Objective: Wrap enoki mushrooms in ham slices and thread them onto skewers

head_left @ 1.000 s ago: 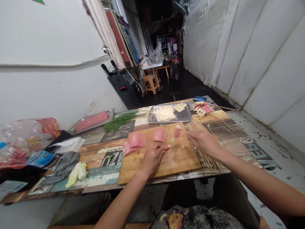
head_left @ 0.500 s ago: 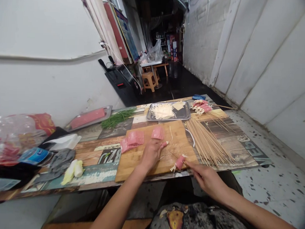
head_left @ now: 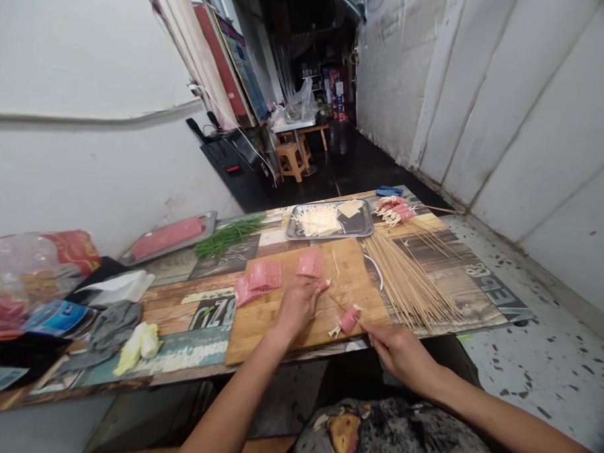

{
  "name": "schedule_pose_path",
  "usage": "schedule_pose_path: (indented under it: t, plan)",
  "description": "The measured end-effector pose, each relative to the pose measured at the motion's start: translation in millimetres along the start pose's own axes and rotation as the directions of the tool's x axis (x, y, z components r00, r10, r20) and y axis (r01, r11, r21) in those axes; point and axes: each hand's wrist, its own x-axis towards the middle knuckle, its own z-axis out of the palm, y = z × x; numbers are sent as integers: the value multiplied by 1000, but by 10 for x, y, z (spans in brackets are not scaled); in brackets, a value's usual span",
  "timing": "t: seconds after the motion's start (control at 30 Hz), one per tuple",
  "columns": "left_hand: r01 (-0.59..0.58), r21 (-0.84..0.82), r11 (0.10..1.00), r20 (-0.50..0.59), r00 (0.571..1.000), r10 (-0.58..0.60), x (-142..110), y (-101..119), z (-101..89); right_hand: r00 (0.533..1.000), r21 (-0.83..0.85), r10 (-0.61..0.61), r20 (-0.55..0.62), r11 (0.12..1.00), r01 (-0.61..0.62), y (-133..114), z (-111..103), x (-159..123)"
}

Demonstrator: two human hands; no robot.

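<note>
My left hand [head_left: 299, 304] is closed over a small roll of pink meat [head_left: 324, 284] on the wooden cutting board [head_left: 269, 324], its fingers covering most of it. Pale strands poke out at the roll's end. Between finger and thumb, my right hand [head_left: 394, 345] pinches a thin bamboo skewer, which carries another meat roll [head_left: 349, 319] with pale mushroom-like strands at both ends. The skewer's tip points toward my left fingers. Thin meat slices lie in one stack [head_left: 310, 262] just beyond my left hand and in another [head_left: 265, 276] farther left.
Loose skewers [head_left: 409, 283] spread right of the board. Behind it stand a metal tray [head_left: 354, 223] with pale strands, finished skewers [head_left: 396, 210], green chives [head_left: 229, 236] and a tray of meat [head_left: 167, 237]. Cabbage pieces [head_left: 139, 346], a grey cloth [head_left: 113, 329] and plastic bags [head_left: 37, 270] lie left.
The view has shifted slightly, moving everything a little to the left. Both hands keep their holds, and the roll on the skewer stays almost in the same place over the board.
</note>
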Motion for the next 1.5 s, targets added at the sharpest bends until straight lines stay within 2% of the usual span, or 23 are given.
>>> schedule_pose_path:
  t: [0.5, 0.8, 1.13, 1.37, 1.5]
  plan:
    - [-25, -23, 999, -19, 1000, 24, -8, -5, 16, 1000, -33, -5, -26, 999, 4, -36, 51, 59]
    - [-38, 18, 999, -9, 999, 38, -4, -36, 28, 995, -140, 78, 69, 988, -68, -123, 86, 165]
    - [-73, 11, 997, -48, 996, 73, -8, -11, 15, 970, -300, 167, 179, 948, -108, -191, 72, 382]
    - [-24, -12, 1000, 12, 1000, 24, 18, 24, -45, 918, -449, 273, 287, 885, -123, -305, 39, 692]
    - [-24, -31, 999, 94, 995, 27, 43, 6, -85, 917, -473, 268, 296, 875, -104, -309, 77, 800]
